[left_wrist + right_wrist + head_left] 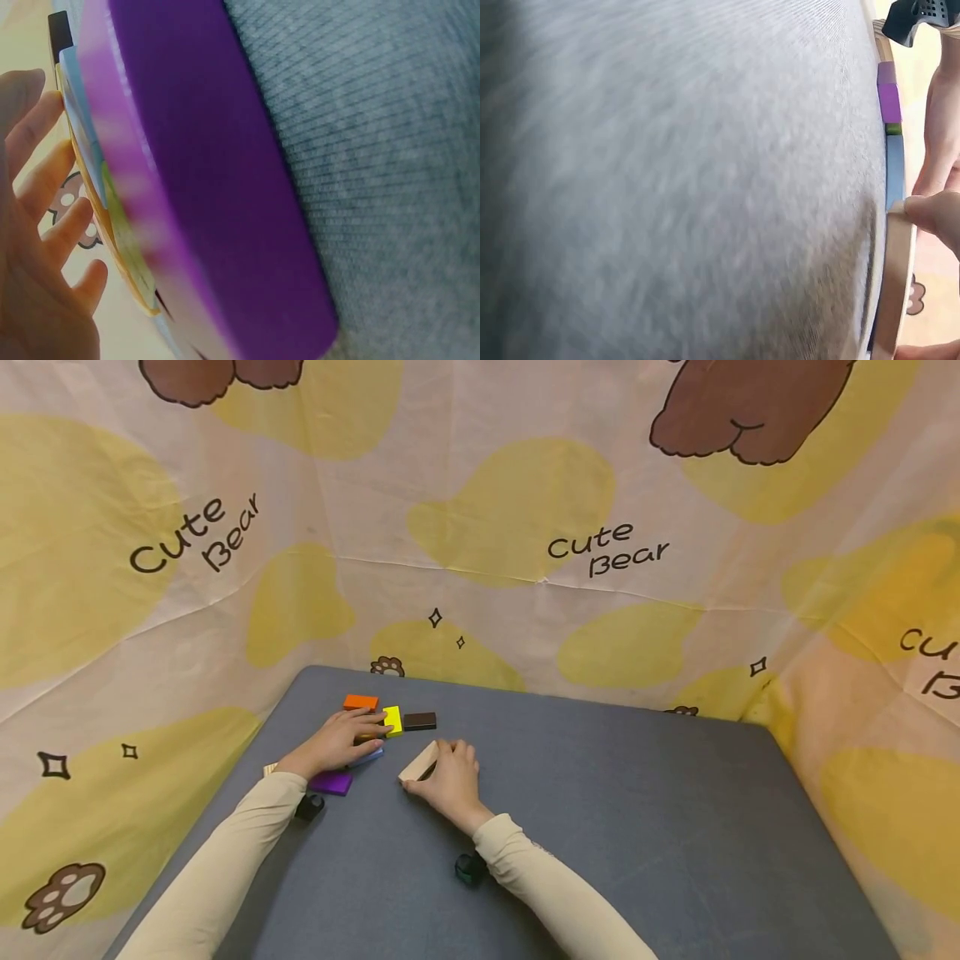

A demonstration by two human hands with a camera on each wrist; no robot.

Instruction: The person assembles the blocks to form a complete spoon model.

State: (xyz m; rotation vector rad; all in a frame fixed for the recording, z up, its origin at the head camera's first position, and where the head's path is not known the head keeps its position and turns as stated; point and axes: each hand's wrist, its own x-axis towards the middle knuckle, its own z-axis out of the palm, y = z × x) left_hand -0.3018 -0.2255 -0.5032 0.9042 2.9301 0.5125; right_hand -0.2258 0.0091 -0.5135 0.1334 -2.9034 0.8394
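1. Nearest, the forearms are covered by cream sleeves (225,860), and a black wrist device (470,868) is worn on each wrist. Both arms are extended over the blue-grey counter (637,835).
2. A purple block (331,783) is laid near the counter's left edge, just beside the left wrist. Farther out toward that edge, a pale striped block (270,768) is partly hidden by the same wrist.
3. A pale wooden block (417,762) is pinched in the right hand (448,781), the thumb set on its near end and the fingers on its far end. It is held to the right of the coloured blocks, nearer the counter's left edge than its right one. Whether its underside is touching the counter cannot be told.
4. The left hand (341,742) is stretched over the coloured blocks, its fingers spread. A blue block (367,758) is partly covered by it. A green block (126,232) is shown in the left wrist view, between the purple and blue ones.
5. A yellow block (393,721) is overlapped by the left fingertips; a dark brown block (420,721) is placed just to its right.
6. An orange block (361,702) is set farthest, near the counter's far-left corner.
7. Beyond the far edge, a "Cute Bear" curtain (495,510) is hung.
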